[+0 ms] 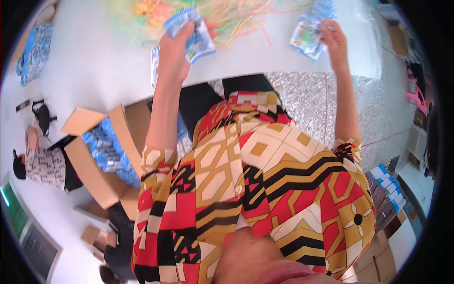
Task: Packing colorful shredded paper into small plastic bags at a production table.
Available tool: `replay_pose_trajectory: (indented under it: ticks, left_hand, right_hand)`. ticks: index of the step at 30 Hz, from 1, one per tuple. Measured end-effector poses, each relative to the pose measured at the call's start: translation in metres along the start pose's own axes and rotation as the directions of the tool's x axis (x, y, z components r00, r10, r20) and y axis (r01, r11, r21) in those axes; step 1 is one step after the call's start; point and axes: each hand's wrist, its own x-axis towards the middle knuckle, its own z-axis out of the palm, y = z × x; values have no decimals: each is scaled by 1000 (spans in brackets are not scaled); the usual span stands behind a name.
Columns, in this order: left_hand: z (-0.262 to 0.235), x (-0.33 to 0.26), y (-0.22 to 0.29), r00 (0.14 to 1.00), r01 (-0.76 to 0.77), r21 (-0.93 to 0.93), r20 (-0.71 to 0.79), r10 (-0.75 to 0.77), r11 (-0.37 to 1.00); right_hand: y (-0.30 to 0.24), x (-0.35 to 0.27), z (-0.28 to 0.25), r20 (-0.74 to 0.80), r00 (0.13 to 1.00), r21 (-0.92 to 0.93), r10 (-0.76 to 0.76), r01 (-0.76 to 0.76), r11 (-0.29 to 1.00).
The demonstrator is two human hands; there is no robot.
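Over the white table [241, 59], my left hand [175, 52] is closed on a blue-and-white packet [201, 43], thumb across its front. Another packet [154, 66] shows partly behind the left wrist. Farther right, my right hand [335, 41] pinches a small packet [306, 39] with blue ends and a green patch in its middle. More blue packaging [325, 8] lies just beyond that hand. Between the hands, toward the far edge, spreads a loose heap of thin pink, green, yellow and orange strips [236, 19]. Some of it is blurred.
An open cardboard box [87, 120] filled with blue packets [106, 146] stands at my left. A pile of blue packets [35, 54] lies at the far left. One person [45, 165] sits beyond the box. Stacked blue-and-white bundles [385, 184] are at the right.
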Motion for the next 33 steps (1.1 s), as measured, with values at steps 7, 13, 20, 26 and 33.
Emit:
replay_pose_trajectory:
  ticks: [7, 13, 20, 26, 33]
  left_hand:
    - [0, 3, -2, 995, -19, -34, -95, 15, 999]
    - [7, 2, -18, 995, -19, 64, -98, 25, 998]
    - [20, -22, -24, 971, -224, 244, -33, 238, 944]
    - [15, -22, -18, 977, -210, 216, 20, 211, 954]
    - [0, -10, -7, 994, -88, 210, 77, 73, 974]
  right_hand:
    - [-12, -6, 7, -196, 969, -592, -152, 7, 806]
    - [-63, 1, 79, 199, 961, -160, -190, 223, 962]
    - [-128, -4, 159, 534, 842, -128, -73, 166, 978]
    - [-128, 23, 154, 580, 749, -89, -320, 449, 889]
    - [-142, 37, 139, 681, 645, 6, -347, 468, 883]
